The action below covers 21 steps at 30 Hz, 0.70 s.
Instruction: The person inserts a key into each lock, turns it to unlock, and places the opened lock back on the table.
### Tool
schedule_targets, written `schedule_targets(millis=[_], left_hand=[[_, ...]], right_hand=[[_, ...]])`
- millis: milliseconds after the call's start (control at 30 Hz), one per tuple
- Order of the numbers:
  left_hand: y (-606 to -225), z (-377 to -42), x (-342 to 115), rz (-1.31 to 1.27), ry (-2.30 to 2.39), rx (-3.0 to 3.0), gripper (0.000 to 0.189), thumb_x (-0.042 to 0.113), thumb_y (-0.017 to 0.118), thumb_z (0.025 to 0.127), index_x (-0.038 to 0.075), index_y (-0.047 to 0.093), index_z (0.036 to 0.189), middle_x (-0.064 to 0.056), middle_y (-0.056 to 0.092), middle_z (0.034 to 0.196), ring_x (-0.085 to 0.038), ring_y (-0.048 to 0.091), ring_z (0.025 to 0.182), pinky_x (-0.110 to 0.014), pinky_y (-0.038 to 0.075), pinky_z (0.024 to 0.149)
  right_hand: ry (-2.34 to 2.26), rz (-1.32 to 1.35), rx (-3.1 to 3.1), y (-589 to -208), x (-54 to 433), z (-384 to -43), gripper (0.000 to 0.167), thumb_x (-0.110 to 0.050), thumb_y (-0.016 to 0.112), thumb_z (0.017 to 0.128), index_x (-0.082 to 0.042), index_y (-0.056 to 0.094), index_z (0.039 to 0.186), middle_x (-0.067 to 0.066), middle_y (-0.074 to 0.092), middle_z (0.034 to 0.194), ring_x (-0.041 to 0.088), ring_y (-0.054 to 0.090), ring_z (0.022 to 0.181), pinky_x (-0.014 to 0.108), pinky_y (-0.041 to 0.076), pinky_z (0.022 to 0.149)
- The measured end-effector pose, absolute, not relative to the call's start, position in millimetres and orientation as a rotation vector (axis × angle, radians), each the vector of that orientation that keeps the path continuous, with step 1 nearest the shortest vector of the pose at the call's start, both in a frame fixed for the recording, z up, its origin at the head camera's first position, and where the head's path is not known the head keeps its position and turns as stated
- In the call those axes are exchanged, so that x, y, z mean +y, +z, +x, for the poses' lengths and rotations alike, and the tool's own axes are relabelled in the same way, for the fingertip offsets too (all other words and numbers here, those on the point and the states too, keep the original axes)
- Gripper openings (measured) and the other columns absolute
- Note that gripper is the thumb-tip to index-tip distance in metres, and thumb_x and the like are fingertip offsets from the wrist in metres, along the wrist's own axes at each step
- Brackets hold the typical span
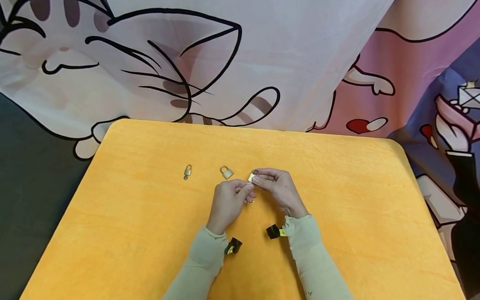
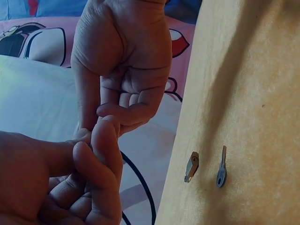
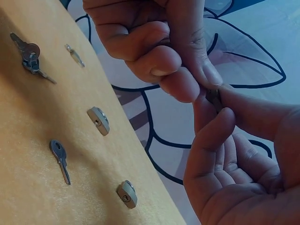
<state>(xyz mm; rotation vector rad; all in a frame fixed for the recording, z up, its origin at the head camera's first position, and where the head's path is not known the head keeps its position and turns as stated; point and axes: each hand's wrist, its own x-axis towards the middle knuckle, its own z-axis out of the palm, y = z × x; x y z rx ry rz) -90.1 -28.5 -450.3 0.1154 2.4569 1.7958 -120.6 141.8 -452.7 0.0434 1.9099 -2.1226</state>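
Note:
In the head view my right hand [image 1: 280, 189] holds a small brass padlock [image 1: 252, 177] between thumb and fingers, its shackle pointing up. My left hand [image 1: 228, 202] meets it from below, thumb and forefinger pinched together at the lock's lower end. What those left fingertips pinch is hidden by the fingers, and I cannot tell its kind. Seen from the right wrist, only a dark bit of the padlock [image 3: 214, 97] shows between the two hands. A second padlock [image 1: 226, 172] lies on the table just left of the hands.
Further left on the yellow table [image 1: 142, 217] lies a smaller padlock [image 1: 187, 171]. The right wrist view also shows a loose key [image 3: 59, 159] and a ring of keys [image 3: 32, 58]. A printed curtain [image 1: 291, 59] hangs behind the table's far edge.

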Motion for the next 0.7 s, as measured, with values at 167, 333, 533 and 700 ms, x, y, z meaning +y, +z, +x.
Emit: schedule_targets(millis=[167, 333, 533, 700], left_hand=[[-449.8, -89.3, -27.4, 0.173, 1.757, 2.525, 0.020, 0.016, 0.069, 0.097, -0.002, 0.076, 0.093, 0.002, 0.073, 0.073, -0.007, 0.068, 0.063, -0.024, 0.055, 0.059], [-446.4, -87.3, -27.3, 0.259, 1.628, 2.694, 0.018, 0.015, 0.068, 0.097, 0.001, 0.077, 0.090, 0.003, 0.073, 0.072, -0.002, 0.063, 0.057, -0.023, 0.048, 0.049], [-443.6, -86.5, -27.4, 0.298, 1.542, 2.749, 0.021, 0.016, 0.065, 0.099, 0.001, 0.077, 0.091, 0.000, 0.073, 0.073, -0.002, 0.060, 0.055, -0.023, 0.045, 0.049], [-444.1, -86.5, -27.5, 0.289, 1.541, 2.753, 0.021, 0.018, 0.064, 0.099, 0.002, 0.078, 0.096, -0.002, 0.073, 0.075, -0.003, 0.061, 0.058, -0.024, 0.049, 0.054]], right_hand=[[-2.115, 0.051, 1.917, -451.9, 143.1, -120.4, 0.030, -0.003, 0.072, 0.091, 0.010, 0.068, 0.117, 0.011, 0.074, 0.100, 0.020, 0.071, 0.091, 0.049, 0.053, 0.093], [-2.108, 0.060, 1.904, -451.3, 143.1, -119.6, 0.029, -0.001, 0.072, 0.090, 0.009, 0.068, 0.117, 0.010, 0.074, 0.100, 0.020, 0.071, 0.093, 0.049, 0.053, 0.094], [-2.130, 0.035, 1.909, -450.0, 143.9, -119.9, 0.030, -0.002, 0.073, 0.090, 0.010, 0.068, 0.117, 0.010, 0.074, 0.098, 0.020, 0.071, 0.091, 0.050, 0.053, 0.093], [-2.163, 0.022, 1.910, -450.4, 144.0, -120.6, 0.030, -0.003, 0.073, 0.091, 0.011, 0.068, 0.117, 0.008, 0.075, 0.096, 0.019, 0.071, 0.089, 0.049, 0.053, 0.093]])
